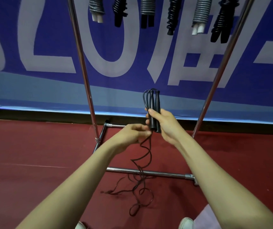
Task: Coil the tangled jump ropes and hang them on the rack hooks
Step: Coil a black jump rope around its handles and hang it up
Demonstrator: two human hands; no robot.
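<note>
My right hand (163, 124) grips the two black handles (154, 103) of a black jump rope, held upright side by side, with a short loop of cord arching over their tops. Just left of it, my left hand (133, 135) pinches the cord under the handles. From there the cord (142, 162) hangs down in loose twists and ends in a tangle (138, 190) on the red floor. Several coiled ropes (200, 12), grey and black, hang along the top of the metal rack (82, 63).
The rack's two chrome uprights lean on either side of my hands, and its base bar (149, 172) crosses the floor beneath the hanging cord. A blue banner with large white letters (33, 47) covers the wall behind. My shoes (186, 223) show at the bottom edge.
</note>
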